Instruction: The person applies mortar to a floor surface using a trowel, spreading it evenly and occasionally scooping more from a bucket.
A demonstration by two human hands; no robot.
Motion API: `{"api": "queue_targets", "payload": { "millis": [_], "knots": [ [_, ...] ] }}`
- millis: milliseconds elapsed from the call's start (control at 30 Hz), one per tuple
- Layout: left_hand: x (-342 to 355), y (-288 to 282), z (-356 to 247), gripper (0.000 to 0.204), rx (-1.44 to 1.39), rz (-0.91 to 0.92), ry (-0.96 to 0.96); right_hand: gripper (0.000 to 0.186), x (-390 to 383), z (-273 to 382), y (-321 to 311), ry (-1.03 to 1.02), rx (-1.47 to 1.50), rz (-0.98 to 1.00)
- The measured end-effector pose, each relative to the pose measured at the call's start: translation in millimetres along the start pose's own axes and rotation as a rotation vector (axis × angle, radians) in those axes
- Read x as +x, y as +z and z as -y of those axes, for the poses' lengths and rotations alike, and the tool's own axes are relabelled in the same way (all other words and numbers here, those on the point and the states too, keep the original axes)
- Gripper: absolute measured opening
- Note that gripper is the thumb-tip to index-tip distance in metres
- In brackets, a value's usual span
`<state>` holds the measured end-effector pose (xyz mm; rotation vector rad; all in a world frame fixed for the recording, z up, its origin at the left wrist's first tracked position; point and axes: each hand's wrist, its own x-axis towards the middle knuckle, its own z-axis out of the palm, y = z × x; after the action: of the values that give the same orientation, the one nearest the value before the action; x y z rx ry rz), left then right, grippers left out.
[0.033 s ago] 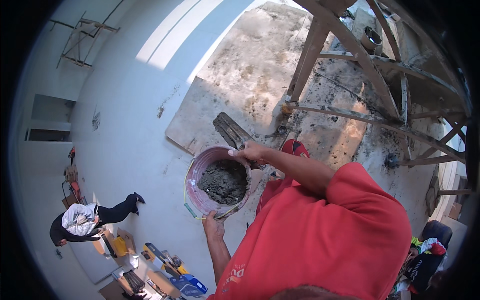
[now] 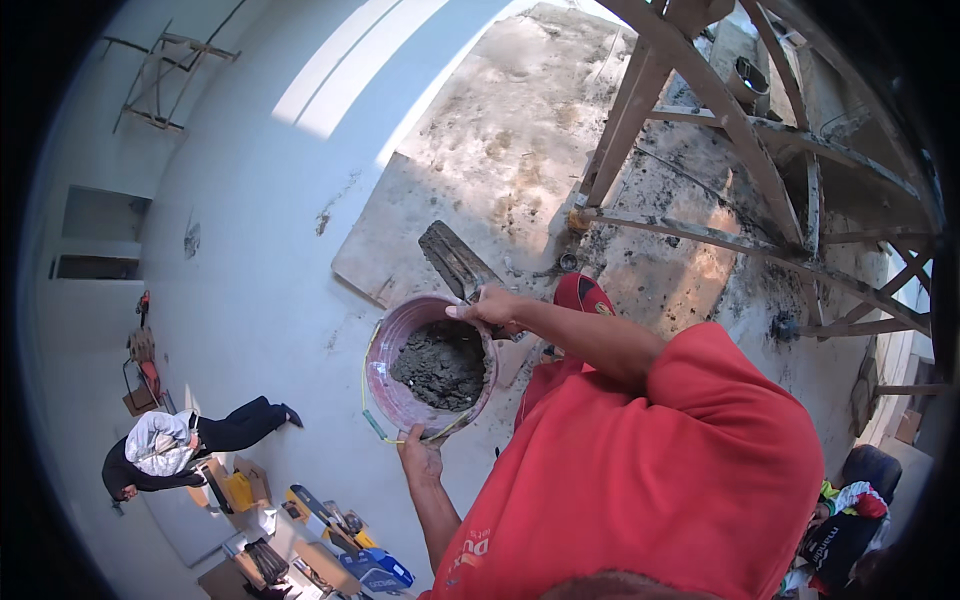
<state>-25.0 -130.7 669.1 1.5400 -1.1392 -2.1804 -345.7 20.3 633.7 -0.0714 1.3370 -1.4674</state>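
Observation:
A pinkish bucket (image 2: pixel 375 375) is held tilted in front of me, with wet grey mortar (image 2: pixel 440 365) in its bottom. My left hand (image 2: pixel 420 455) grips its near lower rim, beside the thin wire handle with a green grip (image 2: pixel 373 425). At the far right rim, my right hand (image 2: pixel 490 305) is closed with the thumb over the edge. The same hand also holds a flat rectangular trowel (image 2: pixel 455 258), its mortar-smeared blade pointing away to the upper left. Its handle is mostly hidden by my fingers.
A mortar-stained board (image 2: pixel 400 225) covers part of the pale floor ahead. Right of it stands a scaffold frame (image 2: pixel 690 228), with another bucket (image 2: pixel 748 82) behind. Boxes and tools (image 2: pixel 340 530) lie at lower left, near a person in dark clothes (image 2: pixel 165 445).
The bucket, both hands and the trowel have shifted slightly left. The person at the left has moved a little to the right.

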Motion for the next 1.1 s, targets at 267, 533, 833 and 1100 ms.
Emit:
{"api": "queue_targets", "payload": {
  "millis": [267,533,833,1100],
  "knots": [
    [127.3,46.7,-106.3,0.037,0.418,-0.155,0.192,0.045,147.0,73.2,5.3,-0.064,0.007,-0.049],
    [309.5,274.9,-207.7,0.032,0.234,0.310,0.115,0.053,303.7,180.4,-105.4,-0.030,-0.296,-0.446],
    [429.8,507.9,-349.9,0.021,-0.135,0.603,-0.073,0.059,342.1,354.4,-248.6,-0.144,-0.025,-0.779],
    [546.5,632.3,-437.3,0.033,0.088,0.606,-0.097,0.047,360.1,348.2,-392.7,-0.017,-0.285,-1.236]
  ]
}}
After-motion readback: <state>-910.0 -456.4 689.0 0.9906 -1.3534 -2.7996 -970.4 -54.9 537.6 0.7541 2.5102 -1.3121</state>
